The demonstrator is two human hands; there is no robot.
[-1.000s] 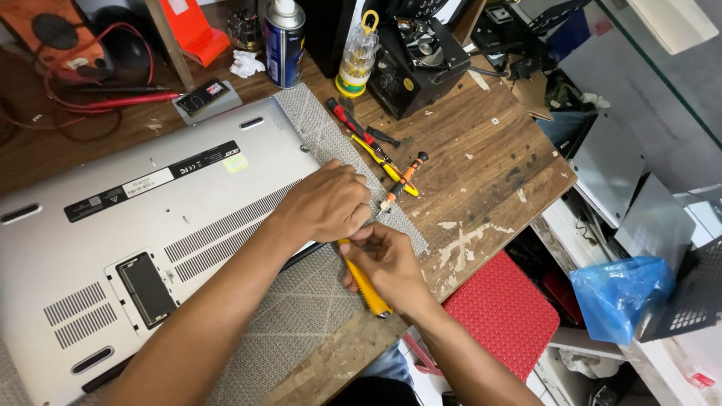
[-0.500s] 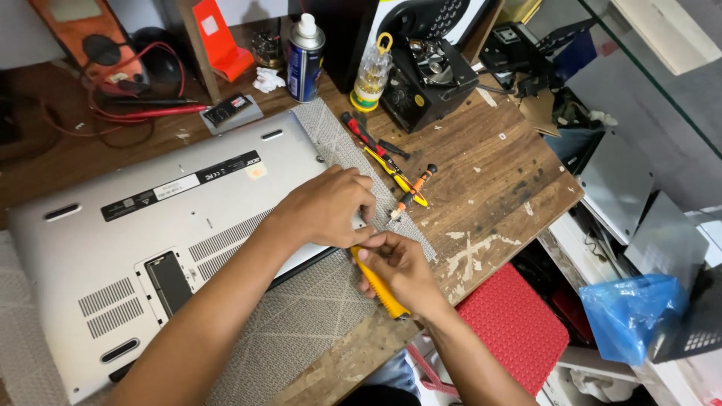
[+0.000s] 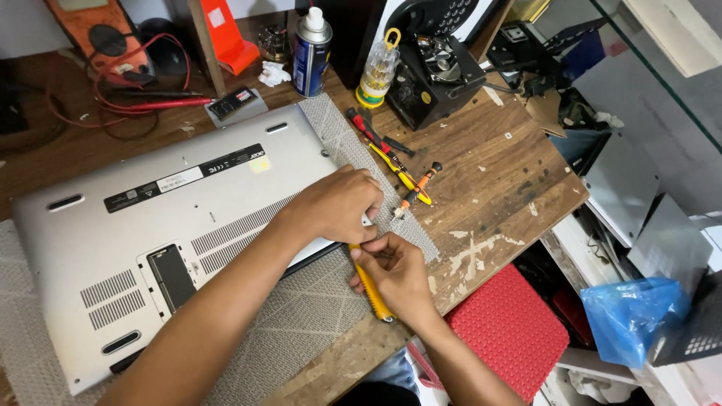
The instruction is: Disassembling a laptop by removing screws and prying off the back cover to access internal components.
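Head view: our left hand (image 3: 338, 204) curls over the silver laptop's (image 3: 165, 233) corner, hiding what it pinches; our right hand (image 3: 395, 271) grips a yellow screwdriver (image 3: 371, 284), tip hidden. Grey mat (image 3: 301, 323), scarred wooden bench (image 3: 496, 180), cluttered shelves.

A worn brown wooden tabletop (image 3: 496, 188) with pale paint scratches filled the scene, partly covered by a grey woven mat (image 3: 301, 331). Below its right edge stood a red textured stool seat (image 3: 508, 327), and further right lay grey metal panels (image 3: 639, 210) beside a crumpled blue plastic bag (image 3: 628, 316) under even light.
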